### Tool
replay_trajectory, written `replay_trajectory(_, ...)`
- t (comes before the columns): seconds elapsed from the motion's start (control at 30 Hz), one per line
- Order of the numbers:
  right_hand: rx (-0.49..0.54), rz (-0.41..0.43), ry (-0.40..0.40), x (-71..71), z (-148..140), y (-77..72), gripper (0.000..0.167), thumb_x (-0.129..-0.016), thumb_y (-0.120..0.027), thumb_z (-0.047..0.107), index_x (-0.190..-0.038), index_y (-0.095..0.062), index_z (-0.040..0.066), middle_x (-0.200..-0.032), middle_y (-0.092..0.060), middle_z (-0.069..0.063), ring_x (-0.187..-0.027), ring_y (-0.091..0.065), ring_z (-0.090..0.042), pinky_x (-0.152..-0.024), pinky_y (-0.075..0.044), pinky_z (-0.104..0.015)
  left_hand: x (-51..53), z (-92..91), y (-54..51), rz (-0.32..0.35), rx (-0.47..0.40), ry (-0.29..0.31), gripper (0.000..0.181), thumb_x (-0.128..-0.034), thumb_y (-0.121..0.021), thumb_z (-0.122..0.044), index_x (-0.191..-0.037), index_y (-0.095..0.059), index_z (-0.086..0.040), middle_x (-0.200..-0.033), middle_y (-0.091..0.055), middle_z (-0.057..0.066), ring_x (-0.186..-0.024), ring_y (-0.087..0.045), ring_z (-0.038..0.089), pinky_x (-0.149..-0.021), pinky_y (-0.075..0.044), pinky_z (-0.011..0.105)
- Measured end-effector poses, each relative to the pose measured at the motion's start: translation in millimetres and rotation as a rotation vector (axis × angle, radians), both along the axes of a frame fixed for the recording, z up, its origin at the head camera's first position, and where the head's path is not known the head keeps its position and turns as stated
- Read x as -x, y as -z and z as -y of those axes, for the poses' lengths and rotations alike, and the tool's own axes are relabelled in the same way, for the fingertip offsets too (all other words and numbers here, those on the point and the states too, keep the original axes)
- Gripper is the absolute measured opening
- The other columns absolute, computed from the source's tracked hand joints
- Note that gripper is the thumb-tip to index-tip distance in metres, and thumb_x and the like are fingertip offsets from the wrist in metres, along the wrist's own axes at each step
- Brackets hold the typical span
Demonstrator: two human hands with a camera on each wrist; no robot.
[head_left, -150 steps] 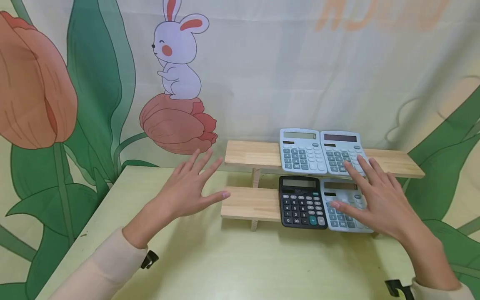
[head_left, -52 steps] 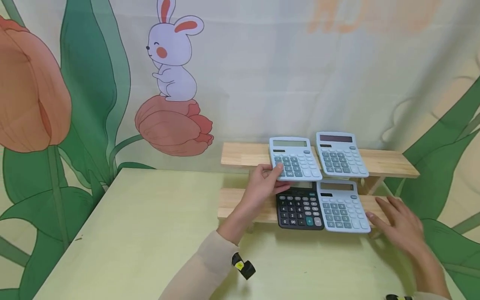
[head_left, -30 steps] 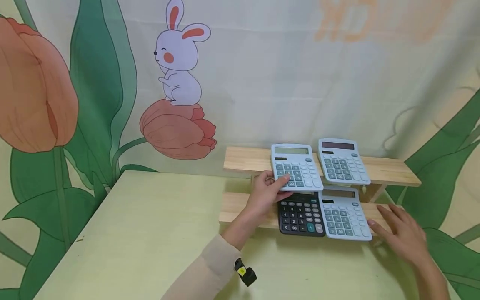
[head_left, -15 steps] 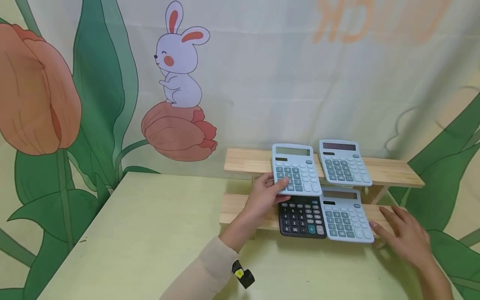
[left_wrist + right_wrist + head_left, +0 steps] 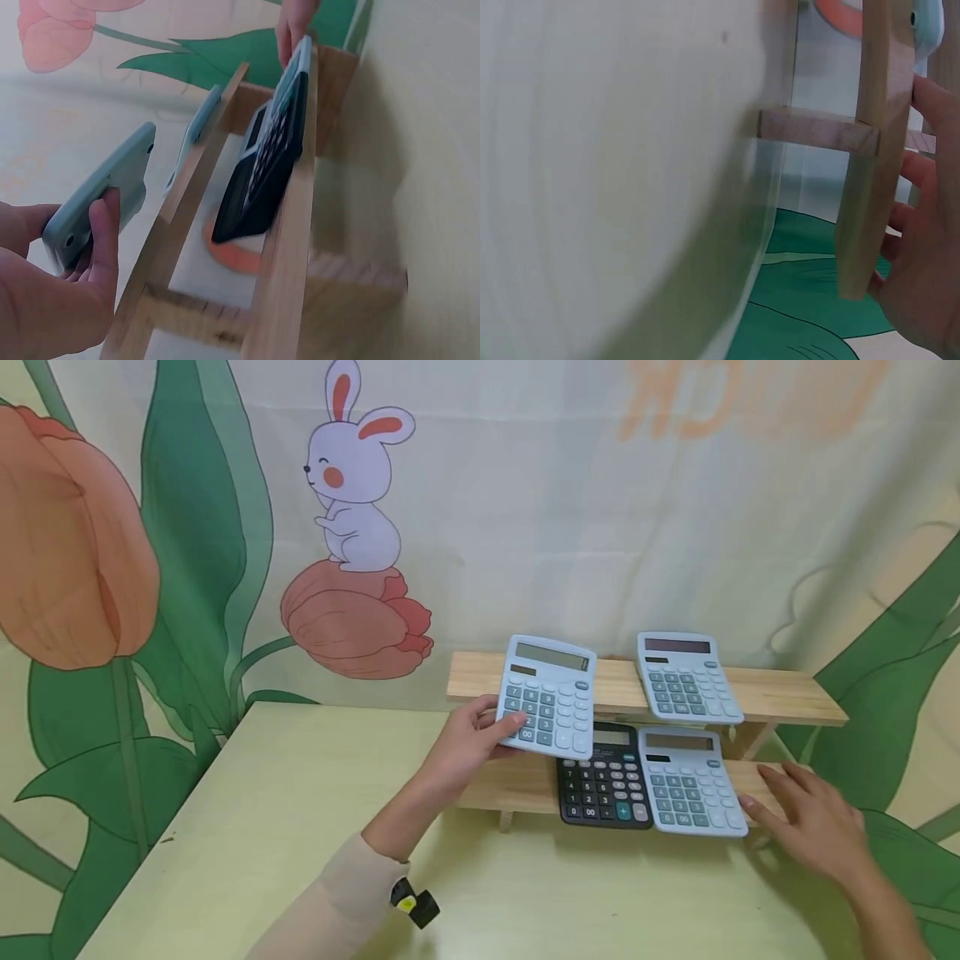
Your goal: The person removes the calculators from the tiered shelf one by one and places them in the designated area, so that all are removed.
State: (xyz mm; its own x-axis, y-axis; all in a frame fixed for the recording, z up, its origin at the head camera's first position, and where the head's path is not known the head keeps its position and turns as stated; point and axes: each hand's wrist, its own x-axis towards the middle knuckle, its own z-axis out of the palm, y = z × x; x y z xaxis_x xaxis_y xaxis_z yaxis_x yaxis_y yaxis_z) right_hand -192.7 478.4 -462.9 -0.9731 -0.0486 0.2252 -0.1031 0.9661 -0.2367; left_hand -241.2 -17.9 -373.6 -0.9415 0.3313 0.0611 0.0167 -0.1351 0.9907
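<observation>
My left hand (image 5: 468, 739) pinches a light-blue calculator (image 5: 551, 702) by its lower left side, thumb on the keys and fingers underneath. The left wrist view shows this calculator (image 5: 105, 187) held clear of the wooden rack. A second light-blue calculator (image 5: 686, 677) leans on the upper shelf (image 5: 787, 693). On the lower shelf (image 5: 525, 781) a black calculator (image 5: 603, 785) stands beside another light-blue calculator (image 5: 693, 785); the held one covers the black one's upper left corner. My right hand (image 5: 813, 818) rests on the lower shelf's right end, its thumb close to the light-blue calculator.
The two-tier wooden rack stands at the back of a pale yellow-green table (image 5: 300, 827). Behind it hangs a cloth backdrop (image 5: 540, 510) printed with a rabbit, tulips and leaves. Wooden supports (image 5: 360, 270) hold up the shelves.
Both hands hovered open at first. My left hand then took the upper left calculator, drew it down in front of the shelf, and now has it farther left and tilted. My right hand settled on the lower shelf.
</observation>
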Motion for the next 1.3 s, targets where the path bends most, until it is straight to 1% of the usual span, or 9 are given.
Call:
replay_trajectory(0.17, 0.007, -0.013, -0.017, -8.5, -9.4, -6.9, 0.071, -0.103, -0.064, 0.050, -0.156, -0.048, 0.004, -0.154, -0.038, -0.041, -0.127, -0.037, -0.071, -0.081, -0.035, -0.085, -7.1, 28.6, -4.9, -0.014, 0.076, 0.001, 0.039, -0.1053, -0.069, -0.017, -0.141, -0.060, -0.005, -0.123, -0.076, 0.012, -0.104, -0.077, 0.026, -0.095, -0.062, 0.042)
replay_trajectory(0.27, -0.005, -0.026, -0.029, -12.9, -9.6, -6.5, 0.071, -0.103, -0.064, 0.049, -0.157, -0.048, 0.005, -0.153, -0.039, -0.041, -0.127, -0.037, -0.072, -0.082, -0.035, -0.086, -12.8, 44.5, -6.5, -0.002, 0.078, 0.003, 0.042, -0.1054, -0.069, -0.016, -0.145, -0.057, -0.006, -0.126, -0.074, 0.013, -0.105, -0.076, 0.027, -0.092, -0.063, 0.038)
replay_trajectory(0.4, -0.010, -0.046, -0.060, -16.1, -6.9, -6.5, 0.070, -0.103, -0.064, 0.046, -0.158, -0.047, 0.006, -0.152, -0.040, -0.041, -0.125, -0.040, -0.071, -0.081, -0.038, -0.085, -18.5, 63.2, -8.1, 0.008, 0.078, -0.011, 0.049, -0.1060, -0.068, -0.016, -0.150, -0.052, -0.005, -0.130, -0.073, 0.014, -0.106, -0.076, 0.028, -0.093, -0.062, 0.038)
replay_trajectory(0.47, 0.001, -0.050, -0.064, -16.8, -5.3, -7.5, 0.069, -0.104, -0.063, 0.044, -0.158, -0.046, 0.006, -0.152, -0.040, -0.041, -0.125, -0.040, -0.071, -0.080, -0.039, -0.085, -19.5, 72.0, -8.2, 0.010, 0.085, -0.023, 0.051, -0.1060, -0.068, -0.018, -0.152, -0.050, -0.005, -0.131, -0.072, 0.015, -0.106, -0.076, 0.027, -0.093, -0.062, 0.038)
replay_trajectory(0.57, 0.056, -0.043, -0.055, -16.8, -3.9, -8.2, 0.069, -0.105, -0.062, 0.042, -0.159, -0.044, 0.003, -0.152, -0.039, -0.042, -0.126, -0.038, -0.072, -0.084, -0.036, -0.086, -19.4, 84.6, -7.4, 0.010, 0.105, -0.046, 0.054, -0.1060, -0.069, -0.019, -0.153, -0.048, -0.005, -0.131, -0.072, 0.015, -0.105, -0.076, 0.027, -0.092, -0.063, 0.037)
replay_trajectory(0.7, 0.157, -0.047, -0.068, -16.1, -5.7, -6.9, 0.067, -0.106, -0.060, 0.036, -0.159, -0.042, 0.000, -0.154, -0.036, -0.044, -0.131, -0.034, -0.073, -0.095, -0.027, -0.087, -17.3, 98.5, -4.0, 0.009, 0.126, -0.073, 0.056, -0.1058, -0.069, -0.021, -0.154, -0.047, -0.004, -0.132, -0.071, 0.016, -0.105, -0.076, 0.027, -0.092, -0.063, 0.036)
replay_trajectory(0.77, 0.185, -0.052, -0.079, -16.1, -7.2, -5.2, 0.066, -0.107, -0.060, 0.034, -0.159, -0.041, 0.000, -0.154, -0.035, -0.044, -0.132, -0.032, -0.073, -0.099, -0.023, -0.087, -16.2, 103.9, -1.6, 0.014, 0.126, -0.084, 0.056, -0.1059, -0.069, -0.021, -0.154, -0.046, -0.004, -0.133, -0.071, 0.016, -0.106, -0.076, 0.027, -0.092, -0.063, 0.036)
replay_trajectory(1.03, 0.137, -0.047, -0.042, -14.6, -9.0, -0.4, 0.072, -0.104, -0.065, 0.040, -0.162, -0.039, 0.005, -0.156, -0.037, -0.041, -0.131, -0.033, -0.073, -0.094, -0.026, -0.088, -13.9, 125.8, 7.8, 0.022, 0.106, -0.109, 0.055, -0.1077, -0.066, -0.021, -0.156, -0.044, -0.005, -0.138, -0.068, 0.017, -0.107, -0.075, 0.026, -0.093, -0.062, 0.036)
replay_trajectory(1.3, 0.119, -0.052, -0.043, -8.0, 1.2, 2.4, 0.073, -0.102, -0.069, 0.041, -0.159, -0.044, 0.004, -0.159, -0.035, -0.036, -0.134, -0.031, -0.071, -0.092, -0.028, -0.088, -17.6, 166.5, 16.6, 0.026, 0.121, -0.150, 0.058, -0.1106, -0.060, -0.028, -0.160, -0.038, -0.008, -0.141, -0.065, 0.015, -0.109, -0.074, 0.020, -0.096, -0.061, 0.033)
